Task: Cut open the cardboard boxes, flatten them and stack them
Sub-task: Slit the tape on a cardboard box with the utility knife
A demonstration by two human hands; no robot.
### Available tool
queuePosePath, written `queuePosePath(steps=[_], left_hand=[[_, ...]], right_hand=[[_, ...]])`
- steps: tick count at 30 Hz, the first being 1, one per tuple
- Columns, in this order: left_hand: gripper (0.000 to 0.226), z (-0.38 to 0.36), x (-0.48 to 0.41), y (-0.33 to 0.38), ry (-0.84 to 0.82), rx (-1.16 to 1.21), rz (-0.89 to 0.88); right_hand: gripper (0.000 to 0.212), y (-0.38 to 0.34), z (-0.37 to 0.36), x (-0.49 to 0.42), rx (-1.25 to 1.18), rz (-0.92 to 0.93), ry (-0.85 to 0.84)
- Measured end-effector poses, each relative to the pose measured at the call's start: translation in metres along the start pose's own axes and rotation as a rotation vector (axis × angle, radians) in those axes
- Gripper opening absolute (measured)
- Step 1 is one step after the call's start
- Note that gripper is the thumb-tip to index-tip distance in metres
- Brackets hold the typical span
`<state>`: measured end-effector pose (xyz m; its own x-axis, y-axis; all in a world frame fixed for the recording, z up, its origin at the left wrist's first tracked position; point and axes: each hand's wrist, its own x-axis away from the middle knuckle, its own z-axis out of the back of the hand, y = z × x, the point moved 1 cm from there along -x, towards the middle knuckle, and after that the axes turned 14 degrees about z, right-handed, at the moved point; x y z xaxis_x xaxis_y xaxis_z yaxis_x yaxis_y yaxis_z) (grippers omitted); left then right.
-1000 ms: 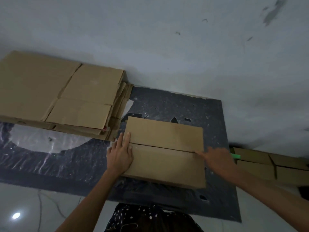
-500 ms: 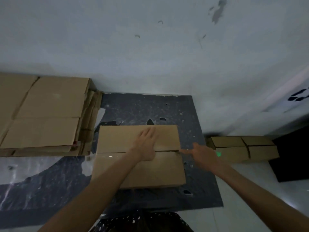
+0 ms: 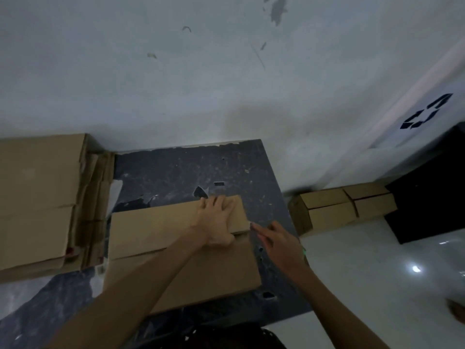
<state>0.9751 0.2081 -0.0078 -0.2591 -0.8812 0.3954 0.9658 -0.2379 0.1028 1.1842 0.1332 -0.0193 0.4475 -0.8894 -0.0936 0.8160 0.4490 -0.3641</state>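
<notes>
A closed brown cardboard box point(image 3: 151, 230) lies on a dark mat point(image 3: 188, 167) in front of me. My left hand point(image 3: 216, 222) presses flat on the far top flap near the box's right end, with the thumb at the centre seam. My right hand point(image 3: 281, 245) grips a small cutter point(image 3: 254, 225) with a green end. Its tip touches the right end of the seam, where the far flap edge stands slightly raised. A stack of flattened cardboard point(image 3: 37, 197) sits to the left on the floor.
Two more closed boxes point(image 3: 332, 210) stand side by side to the right, against the white wall point(image 3: 226, 84). A black object point(image 3: 427, 202) lies beyond them. The glossy white floor point(image 3: 377, 285) runs along the right of the mat.
My left hand slid from the box's left end along the top to its right end. My right hand stayed at the right end of the seam. The view swung to the right.
</notes>
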Motion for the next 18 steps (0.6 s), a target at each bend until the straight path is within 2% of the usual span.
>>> queuePosePath(steps=[3, 6, 7, 10, 13, 14, 16, 18], left_hand=[[0.105, -0.003, 0.0, -0.01, -0.012, 0.007, -0.037], [0.11, -0.01, -0.005, -0.025, -0.048, 0.141, -0.1], [0.108, -0.012, -0.006, -0.028, -0.048, 0.198, -0.111], [0.086, -0.027, -0.004, -0.022, 0.073, 0.147, -0.059], [0.072, -0.034, 0.009, -0.003, 0.138, 0.223, 0.069], [0.058, -0.034, 0.016, 0.0, 0.198, 0.294, 0.085], [0.025, -0.04, 0.026, 0.001, 0.436, 0.342, 0.055], [0.026, -0.045, 0.039, 0.001, 0.524, 0.36, 0.066]], right_hand=[[0.036, 0.009, 0.003, -0.008, -0.035, 0.072, 0.012], [0.054, 0.022, 0.006, 0.004, -0.16, -0.051, 0.057], [0.049, 0.026, 0.007, 0.008, -0.188, -0.107, 0.065], [0.013, 0.026, 0.005, 0.015, -0.382, -0.202, 0.074], [0.023, 0.016, 0.004, 0.006, -0.404, -0.161, 0.0], [0.027, 0.013, 0.003, 0.001, -0.369, -0.117, -0.039], [0.036, 0.011, 0.005, -0.011, -0.249, -0.081, -0.16], [0.035, 0.015, 0.012, -0.023, -0.105, -0.091, -0.263]])
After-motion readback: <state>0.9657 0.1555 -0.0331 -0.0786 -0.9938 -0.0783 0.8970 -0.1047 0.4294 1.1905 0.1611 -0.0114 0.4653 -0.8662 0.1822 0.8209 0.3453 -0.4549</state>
